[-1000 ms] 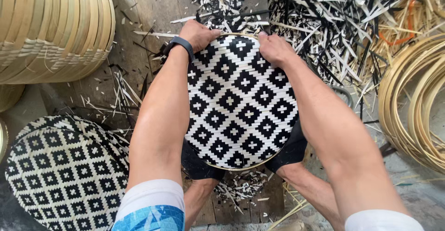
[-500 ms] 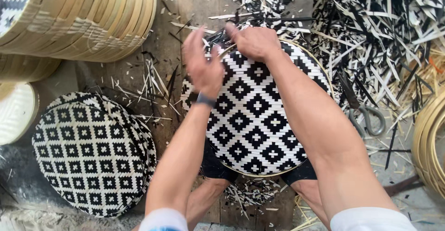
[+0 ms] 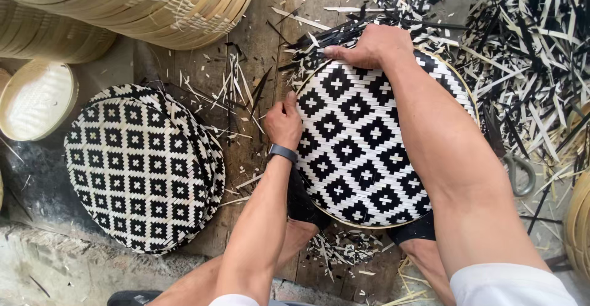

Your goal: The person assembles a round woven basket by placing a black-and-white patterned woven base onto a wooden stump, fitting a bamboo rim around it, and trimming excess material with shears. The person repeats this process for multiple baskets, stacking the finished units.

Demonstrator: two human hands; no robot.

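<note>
A round woven lid with a black and white diamond pattern rests on my lap. My left hand, with a dark band at the wrist, grips the lid's left rim. My right hand presses on the far rim, fingers curled over the edge where black strip ends stick out. My right forearm lies across the lid's right half and hides part of it.
A stack of matching woven discs lies on the floor at left. Tall bamboo hoop stacks stand at top left, a small round basket beside them. Cut black and white strips litter the right; scissors lie there.
My left hand has slid from the far rim down to the lid's left rim. The right hand stays at the far edge. The view has shifted, showing more of the left stack.
</note>
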